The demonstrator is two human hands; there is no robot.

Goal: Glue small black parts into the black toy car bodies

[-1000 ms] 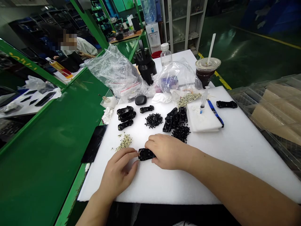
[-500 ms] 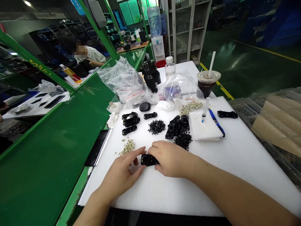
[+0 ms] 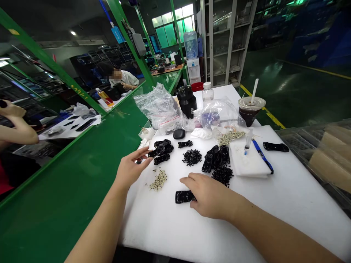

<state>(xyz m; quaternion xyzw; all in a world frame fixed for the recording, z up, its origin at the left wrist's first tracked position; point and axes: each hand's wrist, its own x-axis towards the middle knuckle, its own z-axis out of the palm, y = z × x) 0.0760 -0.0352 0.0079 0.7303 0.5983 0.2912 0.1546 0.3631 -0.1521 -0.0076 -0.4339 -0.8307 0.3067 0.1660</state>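
Note:
My left hand (image 3: 131, 166) is at the left stack of black moulded parts (image 3: 161, 159), thumb and fingers closed round the near end of one black part (image 3: 157, 151), which lies tilted against the stack. Nearer to me, a similar elongated black part (image 3: 183, 197) rests on the white table. My right hand (image 3: 208, 193) grips its right end, which the fingers hide. Between the hands lies a pile of small cream-coloured pieces (image 3: 159, 181). Beyond my right hand are a heap of tiny black pieces (image 3: 223, 176) and more stacked black parts (image 3: 215, 159).
A second tiny black heap (image 3: 192, 157), a lone black part (image 3: 185, 144) and a black oval case (image 3: 179, 134) lie farther back. Rightward are a syringe (image 3: 248, 140), white pad (image 3: 249, 164), blue-handled tool (image 3: 263, 156) and iced drink (image 3: 250, 109). Plastic bags (image 3: 157, 106) and a black bottle (image 3: 187, 102) stand behind.
My left hand has left the near black part and reached away to the left stack, taking hold of a part there. My right hand stays on its part. The view has shifted.

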